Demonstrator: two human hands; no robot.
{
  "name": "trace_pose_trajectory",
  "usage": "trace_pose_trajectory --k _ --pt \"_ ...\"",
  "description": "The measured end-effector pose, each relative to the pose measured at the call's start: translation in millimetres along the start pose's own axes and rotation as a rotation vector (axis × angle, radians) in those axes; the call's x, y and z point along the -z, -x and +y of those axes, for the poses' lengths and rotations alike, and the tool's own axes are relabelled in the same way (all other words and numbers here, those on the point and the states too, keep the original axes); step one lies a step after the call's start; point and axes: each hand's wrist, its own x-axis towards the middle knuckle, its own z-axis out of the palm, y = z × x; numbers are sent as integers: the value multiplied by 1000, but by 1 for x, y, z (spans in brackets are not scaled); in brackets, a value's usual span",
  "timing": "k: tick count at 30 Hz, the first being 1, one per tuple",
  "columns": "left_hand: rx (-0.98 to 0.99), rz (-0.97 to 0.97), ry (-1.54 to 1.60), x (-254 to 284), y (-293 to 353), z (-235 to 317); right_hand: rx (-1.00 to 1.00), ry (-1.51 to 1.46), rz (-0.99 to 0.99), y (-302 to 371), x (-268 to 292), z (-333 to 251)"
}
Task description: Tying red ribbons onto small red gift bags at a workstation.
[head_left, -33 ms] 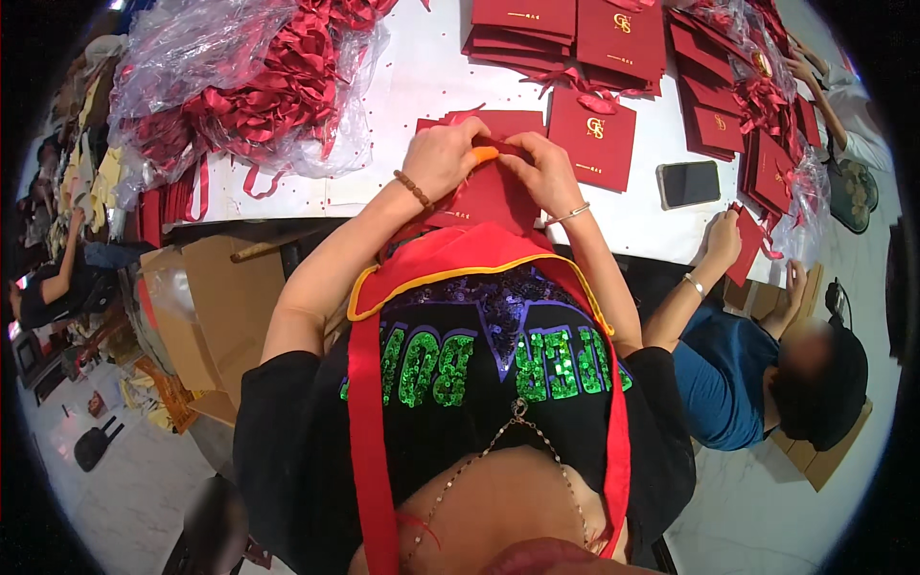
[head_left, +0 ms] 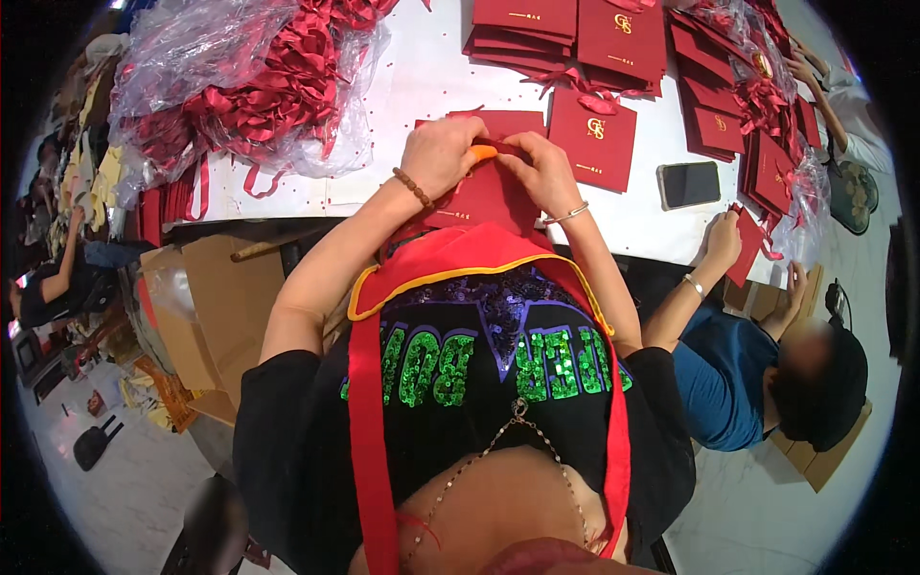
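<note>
A dark red paper gift bag with small gold print lies flat at the table's near edge, close to my apron. Both hands meet at its upper edge. My left hand is closed there, with an orange finger cot on its thumb. From the right, my right hand pinches the same edge between thumb and fingers. A bit of red ribbon shows by the fingertips, but the exact grip is partly hidden. Another dark red piece lies just beyond my hands.
A red bag with a gold emblem lies right of my hands, near a phone. Stacked bags stand behind. Plastic-wrapped red ribbons fill the left. A co-worker's hand holds a bag at right. A cardboard box stands lower left.
</note>
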Motion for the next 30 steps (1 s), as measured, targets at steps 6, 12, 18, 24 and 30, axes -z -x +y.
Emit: trace_pose_trajectory --k 6,12,18,24,30 --pt "25 -394 148 17 -30 -28 98 50 -15 1 -3 -5" --pt "175 -897 387 28 -69 -29 158 79 -11 0 -4 -13" --pt "194 -649 387 4 -59 -34 169 59 24 0 -1 -6" --pt "413 -298 583 1 -64 -54 156 98 14 0 -1 -10" --pt "518 -386 761 6 -67 -33 212 80 100 -1 -5 -11"
